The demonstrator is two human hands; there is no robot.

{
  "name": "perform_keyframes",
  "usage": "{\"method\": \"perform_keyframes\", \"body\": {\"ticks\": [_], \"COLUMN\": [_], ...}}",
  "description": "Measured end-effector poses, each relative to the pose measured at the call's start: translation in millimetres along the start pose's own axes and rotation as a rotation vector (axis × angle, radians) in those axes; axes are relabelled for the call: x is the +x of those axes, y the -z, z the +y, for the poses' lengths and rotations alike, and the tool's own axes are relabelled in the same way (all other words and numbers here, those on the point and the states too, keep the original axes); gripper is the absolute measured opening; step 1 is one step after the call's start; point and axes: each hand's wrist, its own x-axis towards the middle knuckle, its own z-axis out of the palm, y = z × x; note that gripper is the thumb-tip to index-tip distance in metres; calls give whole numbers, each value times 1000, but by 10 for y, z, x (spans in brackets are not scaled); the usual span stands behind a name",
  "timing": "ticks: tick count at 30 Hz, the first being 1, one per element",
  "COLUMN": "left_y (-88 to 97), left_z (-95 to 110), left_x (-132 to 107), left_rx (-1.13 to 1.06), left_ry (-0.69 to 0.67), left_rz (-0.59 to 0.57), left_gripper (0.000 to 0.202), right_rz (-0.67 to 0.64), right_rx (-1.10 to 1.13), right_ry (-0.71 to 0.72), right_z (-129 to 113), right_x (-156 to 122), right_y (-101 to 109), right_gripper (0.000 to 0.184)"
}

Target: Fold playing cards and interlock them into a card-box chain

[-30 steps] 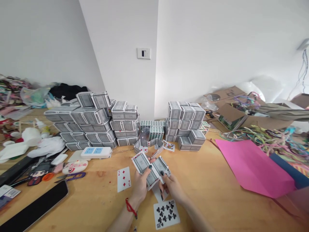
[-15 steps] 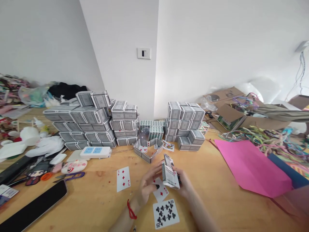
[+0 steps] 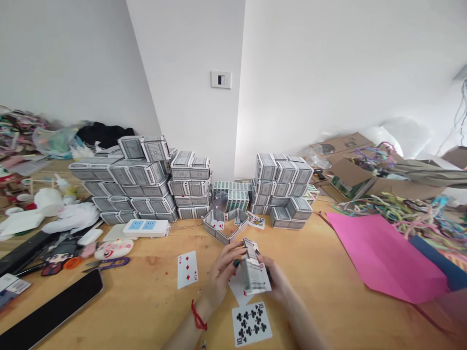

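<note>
Folded cards (image 3: 253,279) sat in your right hand (image 3: 279,279) over the table (image 3: 146,311), left hand (image 3: 220,272) alongside (couldn't tell if gripping), loads of blocks (image 3: 146,177) already stacked, ten of clubs (image 3: 252,324) lying unfolded.

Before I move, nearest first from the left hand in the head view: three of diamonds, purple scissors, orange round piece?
1. Three of diamonds, just left.
2. Purple scissors, farther left.
3. Orange round piece, left beyond the scissors.
</note>
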Motion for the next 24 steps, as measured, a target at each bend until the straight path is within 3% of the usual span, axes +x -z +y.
{"method": "perform_keyframes", "body": {"ticks": [3,9,11,17,24], "left_y": [47,168,202,219,230], "left_z": [3,-73,-88,-125,-216], "left_x": [33,93,116,161,161], "left_rx": [9,-400,-391,-67,12], "left_ry": [72,440,462,481,451], "left_rz": [47,29,41,169,269], "left_gripper": [36,55,48,28,20], "right_rz": [50,64,73,62,103], "right_rx": [71,-110,-189,-327,-484], "right_ry": [-32,214,284,366,385], "right_z": [-36,-72,-70,13,44], "right_x": [-1,34,49,86,42], "right_y": [-14,35,51,35,-49], "right_gripper": [25,31,33,39,35]}}
